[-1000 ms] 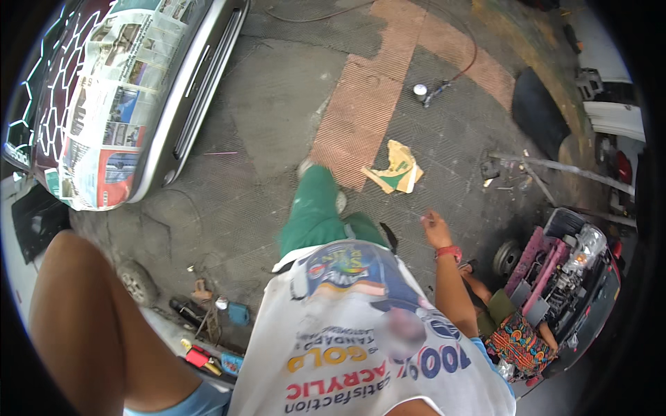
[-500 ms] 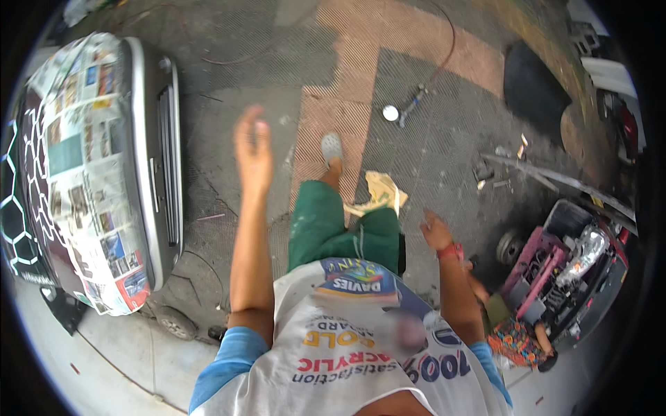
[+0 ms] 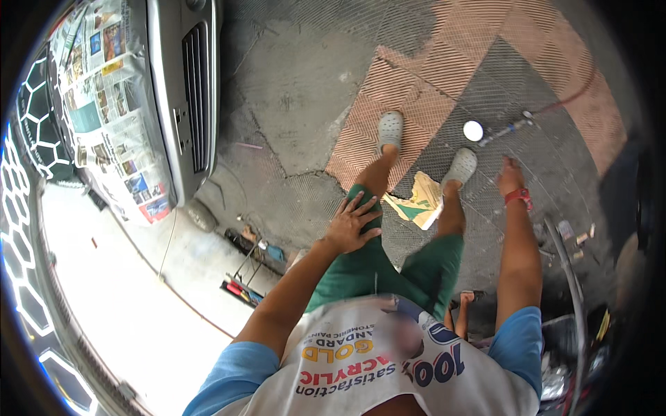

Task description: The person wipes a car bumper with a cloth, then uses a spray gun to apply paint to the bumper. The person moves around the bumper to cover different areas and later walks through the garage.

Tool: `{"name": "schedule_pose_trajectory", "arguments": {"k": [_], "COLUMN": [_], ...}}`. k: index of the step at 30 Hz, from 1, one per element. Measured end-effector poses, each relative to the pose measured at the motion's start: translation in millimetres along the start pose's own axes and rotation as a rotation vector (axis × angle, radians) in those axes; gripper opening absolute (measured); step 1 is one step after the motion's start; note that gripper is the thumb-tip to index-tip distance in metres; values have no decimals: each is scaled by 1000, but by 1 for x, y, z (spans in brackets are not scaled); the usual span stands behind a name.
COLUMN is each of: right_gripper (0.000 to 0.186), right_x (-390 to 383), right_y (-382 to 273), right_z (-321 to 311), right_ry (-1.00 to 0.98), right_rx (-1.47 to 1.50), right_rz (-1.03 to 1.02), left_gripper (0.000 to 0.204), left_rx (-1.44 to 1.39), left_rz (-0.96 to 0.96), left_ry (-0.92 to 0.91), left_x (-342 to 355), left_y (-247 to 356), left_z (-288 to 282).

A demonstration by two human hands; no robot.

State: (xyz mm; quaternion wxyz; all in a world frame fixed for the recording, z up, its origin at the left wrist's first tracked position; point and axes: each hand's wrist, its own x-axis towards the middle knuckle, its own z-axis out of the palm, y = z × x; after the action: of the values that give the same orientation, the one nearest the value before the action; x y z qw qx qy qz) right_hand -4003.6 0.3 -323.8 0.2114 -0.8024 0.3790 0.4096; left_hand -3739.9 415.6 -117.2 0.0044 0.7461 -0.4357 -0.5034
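Observation:
My left hand (image 3: 354, 223) lies flat on the knee of my green shorts (image 3: 361, 277), fingers spread, with nothing in it. Reaching forward over the floor is my right hand (image 3: 510, 177), with a red band at its wrist. Its fingers are loosely bent, and I see nothing in them. Beyond that hand, a slim grey tool (image 3: 505, 130) on a reddish hose (image 3: 572, 97) lies on the floor. Close by it is a round white cup or lid (image 3: 473, 130). A torn piece of tan sheet (image 3: 416, 201) lies between my feet.
To the left stands a vehicle with a silver front (image 3: 165, 90), partly covered in newspaper (image 3: 104, 104). Several hand tools (image 3: 243, 291) lie near its wheel (image 3: 200, 216). Another person's legs (image 3: 461, 312) show beside my right side. A dark curved strip (image 3: 572, 291) rises at the right.
My view has turned and moved forward. My left hand has come down from the air onto my knee. My right arm has stretched further forward, nearer the hose tool.

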Motion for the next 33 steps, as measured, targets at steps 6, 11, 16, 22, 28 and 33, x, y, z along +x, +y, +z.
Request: {"name": "schedule_pose_trajectory", "arguments": {"k": [6, 11, 16, 22, 28, 33], "right_gripper": [64, 48, 24, 17, 15, 37], "right_x": [158, 242, 286, 223, 7, -158], "right_y": [11, 58, 54, 57, -28, -87], "right_z": [65, 145, 147, 131, 16, -107], "right_ry": [7, 131, -222, -157, -125, -223], "right_rx": [-115, -182, -436, -338, 134, 19], "right_rz": [-71, -252, -319, -600, -1164, -1383], "left_gripper": [57, 54, 53, 52, 62, 72], "left_rx": [-84, -81, -112, -91, -187, -373], "left_rz": [-368, -453, -513, -456, -467, -427], "left_ry": [109, 5, 7, 1, 42, -7], "left_x": [49, 60, 67, 60, 30, 2], "left_y": [36, 54, 74, 76, 126, 204], "left_z": [38, 48, 53, 75, 133, 137]}}
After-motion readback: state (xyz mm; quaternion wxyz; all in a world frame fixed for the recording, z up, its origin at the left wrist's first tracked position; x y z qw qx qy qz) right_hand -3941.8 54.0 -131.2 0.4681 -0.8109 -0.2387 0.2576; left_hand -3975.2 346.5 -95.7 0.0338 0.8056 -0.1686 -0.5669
